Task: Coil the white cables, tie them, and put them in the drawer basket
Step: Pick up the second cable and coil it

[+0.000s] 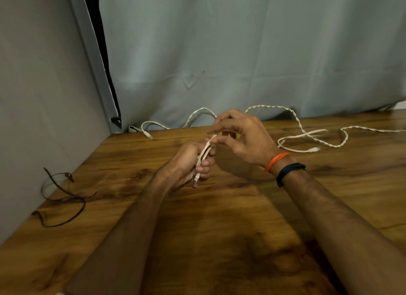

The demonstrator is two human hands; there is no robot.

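Note:
My left hand [189, 162] grips a short bundle of white cable [203, 155] above the middle of the wooden table [219, 228]; a plug end [195, 181] hangs below the fist. My right hand [241, 138] hovers just above and to the right, its fingers curved, pinching the cable strand near the top of the bundle. More twisted white cable [296, 121] trails along the back of the table to the right, with another plug [315, 149] lying there. A further white cable end [149, 135] lies at the back left. No drawer basket is in view.
Thin dark ties [63, 198] lie looped near the table's left edge. A grey wall panel [44, 96] borders the left side and a pale curtain [241, 52] hangs behind the table's back edge.

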